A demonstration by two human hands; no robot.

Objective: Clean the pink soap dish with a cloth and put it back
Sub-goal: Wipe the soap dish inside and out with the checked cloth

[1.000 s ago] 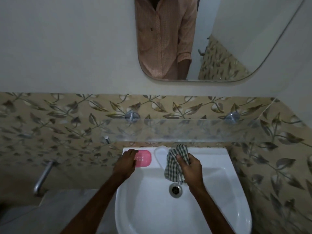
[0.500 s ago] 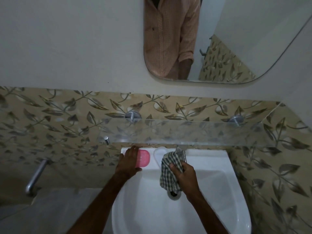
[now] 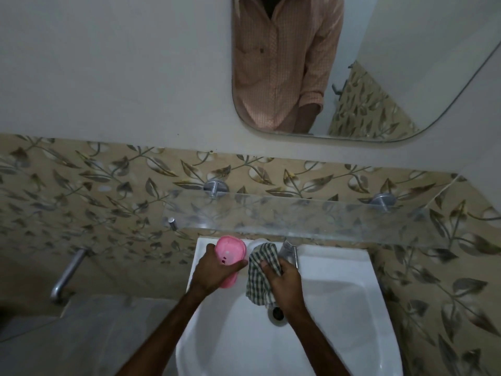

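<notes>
One pink dish over white basin

Pink soap dish, green-checked cloth, white sink, leaf-patterned beige tiles.

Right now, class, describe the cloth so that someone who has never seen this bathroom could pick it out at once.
Find the white washbasin under the glass shelf. Over its back part, the right hand grips a cloth that hangs toward the drain. Its dark and white checks set it apart from the plain pink soap dish held in the left hand.
</notes>
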